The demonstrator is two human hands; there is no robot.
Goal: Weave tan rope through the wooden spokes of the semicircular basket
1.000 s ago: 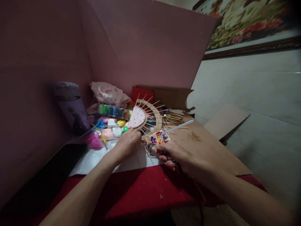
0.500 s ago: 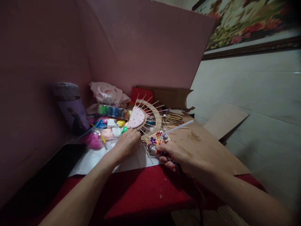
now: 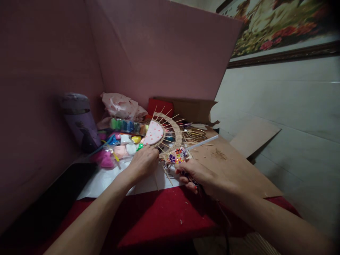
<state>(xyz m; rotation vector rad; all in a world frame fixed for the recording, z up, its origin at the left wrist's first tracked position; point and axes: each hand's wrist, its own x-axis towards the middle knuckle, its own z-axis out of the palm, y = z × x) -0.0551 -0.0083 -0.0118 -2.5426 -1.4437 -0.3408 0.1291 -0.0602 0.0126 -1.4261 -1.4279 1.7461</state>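
A half-round piece of wooden sticks woven with twine (image 3: 174,131) lies flat, with a pink dotted half-disc (image 3: 154,133) at its centre. My left hand (image 3: 143,163) is closed, pinching the near edge of this piece. My right hand (image 3: 198,173) is wrapped round a flower-patterned tool (image 3: 177,156), whose tip meets the woven edge beside my left fingers. A white stick (image 3: 203,142) juts from the tool's back toward the right. The two hands are almost touching.
Coloured clay packets (image 3: 124,140), a pink cloth (image 3: 120,104) and a purple bottle (image 3: 79,120) crowd the left. White paper (image 3: 106,179) lies on the red tabletop (image 3: 164,216). A cardboard sheet (image 3: 231,166) lies right; a pink board (image 3: 159,49) stands behind.
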